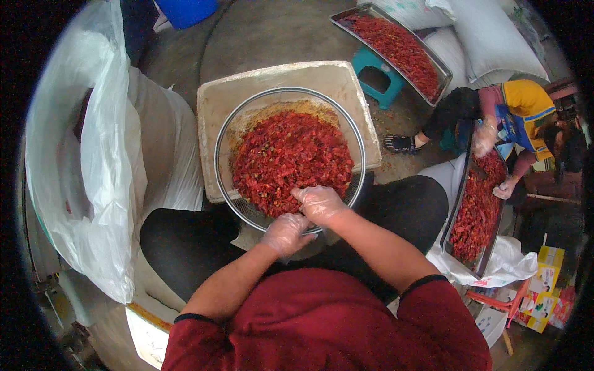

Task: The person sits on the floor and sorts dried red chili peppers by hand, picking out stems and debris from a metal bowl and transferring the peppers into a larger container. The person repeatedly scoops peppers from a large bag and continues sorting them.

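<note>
A round metal mesh sieve [359, 139] is before me, its near side over my lap. It holds a heap of dried red chilli pieces [292, 157], with yellowish seeds [278, 111] spread along the far side of the mesh. My left hand [287, 234], in a thin clear plastic glove, grips the sieve's near rim, thumb outside and fingers inside. Just right of it, my right hand [321, 204], gloved alike, has its curled fingertips at the chilli's near edge. Whether a piece is pinched there is hidden.
Under the sieve stands a whitish foam box [278, 76]. A tall plastic-lined sack [111, 153] rises at left. At right, a seated co-worker's gloved hands [506, 188] work over a metal tray [448, 236] of chilli. Another chilli tray [438, 99] rests on a teal stool [394, 90].
</note>
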### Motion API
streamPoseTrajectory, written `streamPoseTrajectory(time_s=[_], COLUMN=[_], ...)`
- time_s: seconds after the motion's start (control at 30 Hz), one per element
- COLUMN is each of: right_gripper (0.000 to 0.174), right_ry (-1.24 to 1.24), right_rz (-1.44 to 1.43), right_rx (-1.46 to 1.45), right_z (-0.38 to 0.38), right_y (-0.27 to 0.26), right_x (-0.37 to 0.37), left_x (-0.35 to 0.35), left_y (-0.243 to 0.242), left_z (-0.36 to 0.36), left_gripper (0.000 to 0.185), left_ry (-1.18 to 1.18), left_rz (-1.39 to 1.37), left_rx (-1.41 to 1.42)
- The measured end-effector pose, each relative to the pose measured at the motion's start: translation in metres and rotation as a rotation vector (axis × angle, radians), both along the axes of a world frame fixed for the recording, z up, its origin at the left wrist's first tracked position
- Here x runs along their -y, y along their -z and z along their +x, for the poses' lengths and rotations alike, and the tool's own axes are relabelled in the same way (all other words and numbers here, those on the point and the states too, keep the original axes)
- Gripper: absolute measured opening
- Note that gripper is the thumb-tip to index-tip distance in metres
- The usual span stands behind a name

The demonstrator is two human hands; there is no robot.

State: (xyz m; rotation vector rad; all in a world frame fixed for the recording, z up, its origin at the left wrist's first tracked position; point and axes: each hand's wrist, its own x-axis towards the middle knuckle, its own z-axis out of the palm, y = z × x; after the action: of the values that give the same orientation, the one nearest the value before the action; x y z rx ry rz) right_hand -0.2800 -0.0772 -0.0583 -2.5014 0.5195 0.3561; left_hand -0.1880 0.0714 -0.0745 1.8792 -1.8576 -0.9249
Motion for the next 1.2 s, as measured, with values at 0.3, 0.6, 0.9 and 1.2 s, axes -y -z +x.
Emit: streamPoseTrajectory(time_s=[0.3, 0.6, 0.9, 1.2], right_gripper=[0.034, 0.034, 0.023, 0.018], right_ry=[0.086, 0.348, 0.144, -0.101], right_rz=[0.172, 0.378, 0.21, 0.029], right_rx=[0.166, 0.248, 0.285, 0.112], right_z=[-0.005, -0.001, -0.009, -0.007], right_y=[-0.004, -0.025, -0.025, -0.039], right_x=[0.03, 0.04, 0.045, 0.031], left_x=[-0.001, -0.001, 0.005, 0.006], left_y=[-0.006, -0.006, -0.019, -0.013], left_z=[0.003, 0.002, 0.0, 0.008], left_gripper=[0.036, 0.038, 0.032, 0.03], left_ry=[-0.013, -0.015, -0.387, -0.641], left_rz=[0.047, 0.028, -0.016, -0.036], left_rx=[-0.076, -0.074, -0.354, -0.501])
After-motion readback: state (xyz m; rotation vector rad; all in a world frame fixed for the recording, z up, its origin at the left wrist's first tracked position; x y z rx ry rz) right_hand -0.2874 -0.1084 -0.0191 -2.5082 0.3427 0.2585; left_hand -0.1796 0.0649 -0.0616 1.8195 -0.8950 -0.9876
